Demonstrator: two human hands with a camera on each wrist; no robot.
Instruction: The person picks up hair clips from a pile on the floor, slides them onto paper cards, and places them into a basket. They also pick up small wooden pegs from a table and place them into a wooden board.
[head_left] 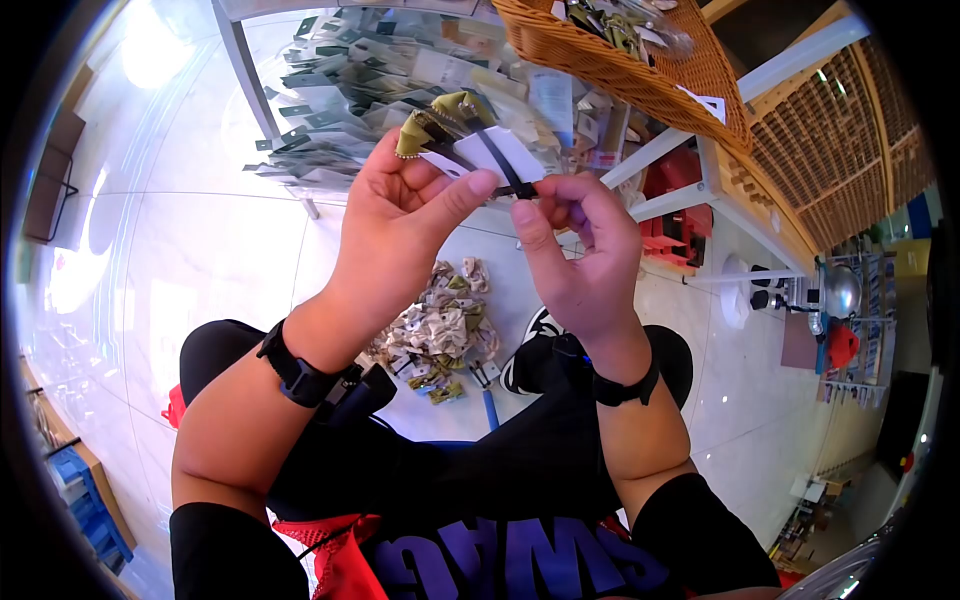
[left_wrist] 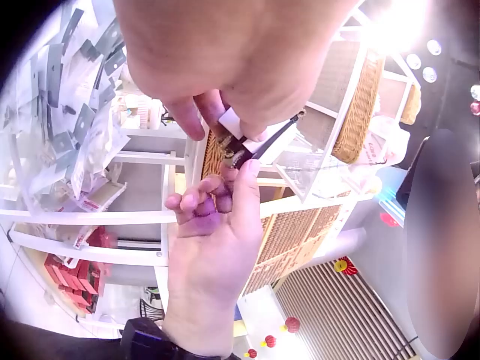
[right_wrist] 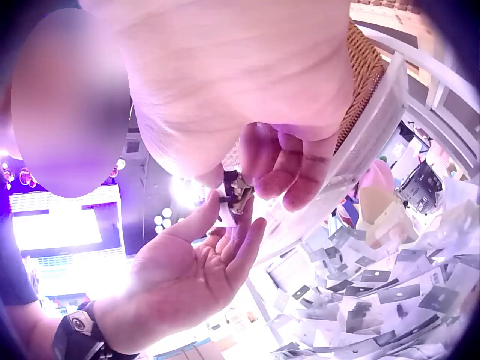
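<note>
In the head view my left hand (head_left: 400, 210) grips an olive-green fabric bow (head_left: 410, 135) with beaded edging, set against a white card (head_left: 510, 150). Its thumb presses along the card's lower edge. Dark straps (head_left: 488, 150) run across the card. With thumb and index finger, my right hand (head_left: 595, 245) pinches the black strap end at the card's near corner. Both wrist views show the hands meeting at this small piece; the right hand's fingertips (left_wrist: 246, 171) sit right at the dark band, and the left palm (right_wrist: 187, 262) faces up beneath it. Fingers hide much of the bow.
A pile of cream and olive fabric bows (head_left: 440, 320) lies on the floor between the legs, beside a blue-handled tool (head_left: 490, 408). Ahead, many clear packets (head_left: 340, 100) fill a white-framed rack (head_left: 240, 70). A wicker basket (head_left: 620, 75) stands upper right, with red boxes (head_left: 675, 225) below.
</note>
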